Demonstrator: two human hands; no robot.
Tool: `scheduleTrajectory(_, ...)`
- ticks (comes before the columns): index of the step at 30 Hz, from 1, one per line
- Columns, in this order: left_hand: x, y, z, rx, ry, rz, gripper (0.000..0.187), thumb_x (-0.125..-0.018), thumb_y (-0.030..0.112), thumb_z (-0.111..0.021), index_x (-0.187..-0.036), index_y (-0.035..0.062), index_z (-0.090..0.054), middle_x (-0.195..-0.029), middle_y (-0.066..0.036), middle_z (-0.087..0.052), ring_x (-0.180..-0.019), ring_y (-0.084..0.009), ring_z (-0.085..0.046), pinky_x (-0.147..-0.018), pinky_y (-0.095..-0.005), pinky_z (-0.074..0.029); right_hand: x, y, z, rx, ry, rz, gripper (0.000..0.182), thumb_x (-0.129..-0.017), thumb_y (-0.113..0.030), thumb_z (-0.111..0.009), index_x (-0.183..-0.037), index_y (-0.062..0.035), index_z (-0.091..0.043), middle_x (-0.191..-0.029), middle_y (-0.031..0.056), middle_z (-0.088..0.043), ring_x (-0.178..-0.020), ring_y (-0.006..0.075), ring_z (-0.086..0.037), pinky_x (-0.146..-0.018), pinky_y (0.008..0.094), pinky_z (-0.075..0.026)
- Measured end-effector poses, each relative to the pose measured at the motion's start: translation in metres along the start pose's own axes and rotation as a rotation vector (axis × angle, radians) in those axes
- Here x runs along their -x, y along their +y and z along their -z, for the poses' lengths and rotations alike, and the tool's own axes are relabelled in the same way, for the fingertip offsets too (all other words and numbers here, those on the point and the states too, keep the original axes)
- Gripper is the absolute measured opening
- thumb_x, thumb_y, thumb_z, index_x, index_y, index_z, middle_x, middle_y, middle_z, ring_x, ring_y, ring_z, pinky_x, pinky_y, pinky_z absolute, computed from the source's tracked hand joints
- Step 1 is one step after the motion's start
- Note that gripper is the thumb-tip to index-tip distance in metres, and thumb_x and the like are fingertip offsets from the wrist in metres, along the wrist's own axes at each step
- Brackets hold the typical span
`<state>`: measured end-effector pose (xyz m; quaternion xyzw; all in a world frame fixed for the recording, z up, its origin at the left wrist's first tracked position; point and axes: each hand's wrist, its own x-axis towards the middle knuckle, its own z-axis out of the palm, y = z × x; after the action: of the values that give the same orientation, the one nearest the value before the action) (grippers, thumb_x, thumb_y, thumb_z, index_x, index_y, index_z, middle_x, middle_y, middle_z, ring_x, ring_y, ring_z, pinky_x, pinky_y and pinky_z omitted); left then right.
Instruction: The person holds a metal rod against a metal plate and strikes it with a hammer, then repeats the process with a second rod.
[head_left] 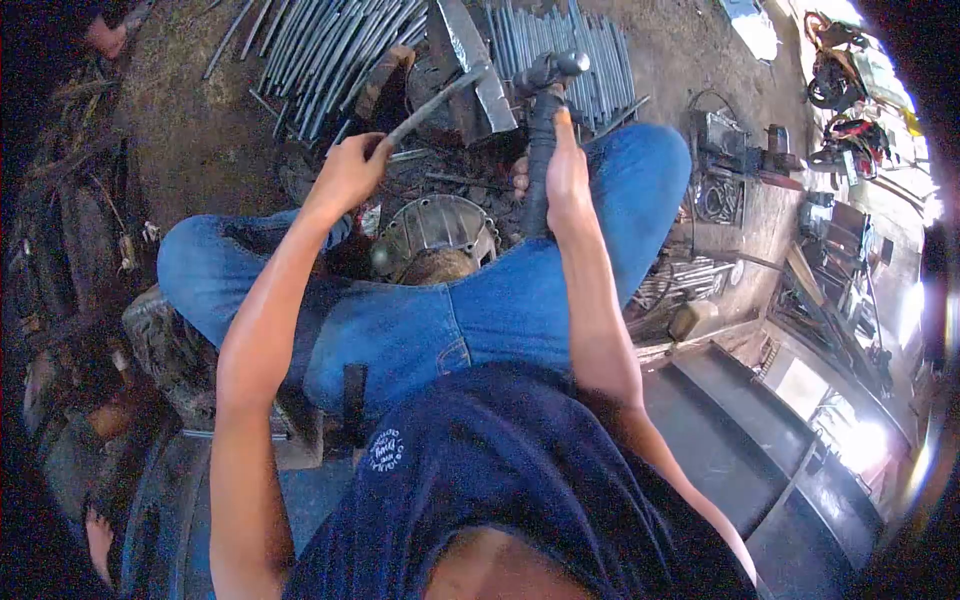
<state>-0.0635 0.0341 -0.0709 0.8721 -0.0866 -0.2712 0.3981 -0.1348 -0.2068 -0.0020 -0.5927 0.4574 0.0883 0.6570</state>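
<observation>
Workshop floor (180, 165), rod bundles (345, 60) beyond. My left fingers (379, 151) pinch a metal rod (437, 106), tip at the steel block (495, 105), contact unclear; right fingers (566, 142) wrap the hammer (541, 145). Risk: loose pinch or glancing blow could skid it.

Left hand (352, 172) has a metal rod (432, 107), far end over a steel block (494, 100); right hand (568, 185)'s got a hammer (541, 140), handle all wrapped up. Loads more rods (340, 50) just behind.

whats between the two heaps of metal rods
A metal block lies between the left rod heap and the right rod heap, as the head view shows.
</observation>
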Motion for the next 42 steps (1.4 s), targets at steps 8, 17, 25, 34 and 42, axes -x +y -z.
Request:
scheduleTrajectory(8,0.001,0.000,-0.004,0.077,-0.117,0.071,0.041,-0.089,0.031,-0.057,-0.109,-0.0048,-0.062,-0.088,-0.026,-0.066,-0.083,-0.0380,-0.065,-0.074,-0.0408,-0.048,0.004,-0.023,-0.003,-0.033,-0.053,0.023,0.059,-0.093,-0.060,-0.036,-0.079,-0.0044,-0.052,-0.059,0.0087,-0.054,-0.048,0.0177,-0.052,-0.044,0.0322,-0.043)
scheduleTrajectory(17,-0.014,-0.026,-0.016,-0.044,0.097,-0.184,0.041,-0.090,0.031,-0.057,-0.112,-0.0031,-0.061,-0.085,-0.023,-0.067,-0.081,-0.0344,-0.066,-0.072,-0.0396,-0.049,-0.024,-0.062,-0.008,-0.115,0.036,0.631,0.064,-0.090,-0.060,-0.043,-0.066,-0.0032,-0.057,-0.056,0.0107,-0.057,-0.047,0.0190,-0.054,-0.048,0.0347,-0.045)
scheduleTrajectory(25,-0.009,-0.023,-0.009,-0.041,-0.034,-0.063,0.042,-0.089,0.033,-0.059,-0.106,-0.0049,-0.062,-0.082,-0.023,-0.066,-0.080,-0.0354,-0.066,-0.073,-0.0405,-0.048,-0.001,-0.029,-0.015,0.101,-0.022,0.113,0.065,-0.092,-0.063,-0.034,-0.079,-0.0038,-0.057,-0.058,0.0064,-0.053,-0.045,0.0162,-0.049,-0.043,0.0326,-0.043)
scheduleTrajectory(34,-0.006,-0.014,-0.005,-0.037,0.019,-0.088,0.037,-0.089,0.030,-0.058,-0.109,-0.0013,-0.063,-0.083,-0.025,-0.065,-0.084,-0.0388,-0.065,-0.075,-0.0434,-0.048,-0.055,0.060,-0.003,0.253,0.165,0.076,0.063,-0.091,-0.063,-0.038,-0.069,-0.0060,-0.052,-0.056,0.0066,-0.052,-0.043,0.0180,-0.050,-0.041,0.0327,-0.042)
scheduleTrajectory(42,-0.007,-0.013,-0.009,0.022,-0.011,-0.054,0.036,-0.088,0.028,-0.061,-0.105,-0.0032,-0.064,-0.081,-0.024,-0.065,-0.076,-0.0327,-0.066,-0.066,-0.0386,-0.048,0.041,-0.097,-0.006,-0.067,-0.003,0.592,0.058,-0.096,-0.057,-0.029,-0.081,-0.0050,-0.050,-0.054,0.0076,-0.051,-0.042,0.0164,-0.048,-0.042,0.0310,-0.043)
